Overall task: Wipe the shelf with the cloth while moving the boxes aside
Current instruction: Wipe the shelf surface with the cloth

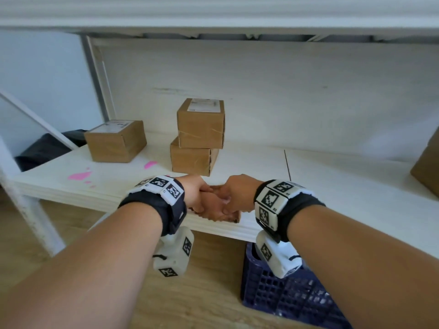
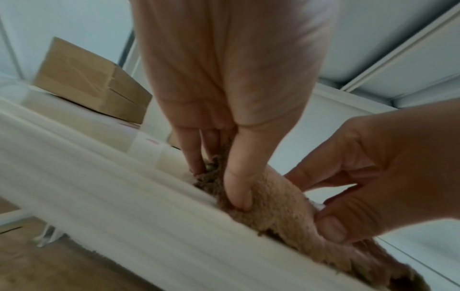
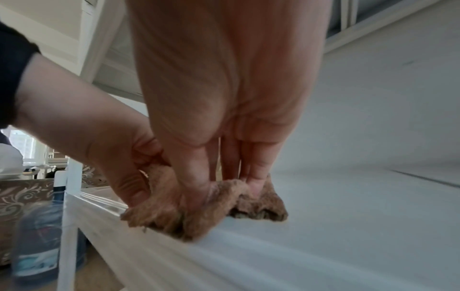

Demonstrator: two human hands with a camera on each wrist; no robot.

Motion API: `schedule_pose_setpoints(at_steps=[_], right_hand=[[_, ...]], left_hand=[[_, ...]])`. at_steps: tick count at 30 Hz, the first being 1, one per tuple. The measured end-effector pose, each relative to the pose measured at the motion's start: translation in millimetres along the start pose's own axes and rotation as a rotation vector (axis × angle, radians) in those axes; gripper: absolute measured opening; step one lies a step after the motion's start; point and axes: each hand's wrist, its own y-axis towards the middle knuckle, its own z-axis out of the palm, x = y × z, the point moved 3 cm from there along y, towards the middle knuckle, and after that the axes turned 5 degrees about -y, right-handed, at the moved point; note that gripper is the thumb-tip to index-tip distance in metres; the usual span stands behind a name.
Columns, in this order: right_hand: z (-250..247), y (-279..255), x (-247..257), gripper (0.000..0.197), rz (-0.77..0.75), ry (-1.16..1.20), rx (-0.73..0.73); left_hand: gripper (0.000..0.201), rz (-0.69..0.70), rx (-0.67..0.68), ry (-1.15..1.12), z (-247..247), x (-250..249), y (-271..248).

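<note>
Left hand (image 1: 198,194) and right hand (image 1: 234,193) together at the front edge of the white shelf (image 1: 332,186), both clamped on the brown cloth (image 1: 225,216); left thumb (image 2: 239,185) pressed into the fuzzy fabric with fingers (image 2: 193,153) tucked behind it; right thumb (image 3: 196,183) and fingertips (image 3: 256,181) pinching a bunched fold, cloth (image 3: 206,208) resting on the shelf lip (image 3: 248,256); one end of the cloth (image 2: 286,212) trailing along the board's edge in the left wrist view

Behind the hands, a stack of two cardboard boxes: upper box (image 1: 201,123) sitting upright on the lower box (image 1: 193,160), labelled on top; further left, a single box (image 1: 116,141) standing apart from the stack, also labelled; edge of another box (image 1: 427,162) at the far right of the shelf, well apart from the rest

Pink stains (image 1: 79,176) on the board near the left front, a smaller pink mark (image 1: 150,164) between the single box and the stack

Below the shelf, a dark blue crate (image 1: 292,300) on the wooden floor (image 1: 202,293); tracking bands with black-and-white markers on both wrists
</note>
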Motion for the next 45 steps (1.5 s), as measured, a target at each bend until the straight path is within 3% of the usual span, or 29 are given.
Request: schedule_pose_setpoints(at_steps=[5,7,9,16,22,34,45], right_hand=[[-3,32,25,0.012,-0.064,0.048,-0.033],[-4,41,26,0.037,-0.08,0.059,-0.01],[-4,47,19,0.043,-0.05,0.087,-0.013],[8,48,-6,0.026,0.132,0.163,-0.067],[30,2,-68,0.026,0.255,0.161,-0.063],[77,-142,-192,0.027,0.546,0.175,-0.033],[102,-247,-272,0.024,0.814,0.124,-0.014]], left_hand=[[0.058,-0.063,-0.037,-0.038,-7,39,-3],[0.051,-0.072,-0.044,-0.051,-8,44,-3],[0.043,-0.085,-0.038,-0.062,-9,43,-2],[0.048,-0.101,-0.026,-0.026,-5,12,-1],[0.05,0.022,0.01,-0.031,13,-59,18],[0.051,0.258,0.084,0.037,56,-235,52],[0.045,0.47,0.088,0.075,93,-370,79]])
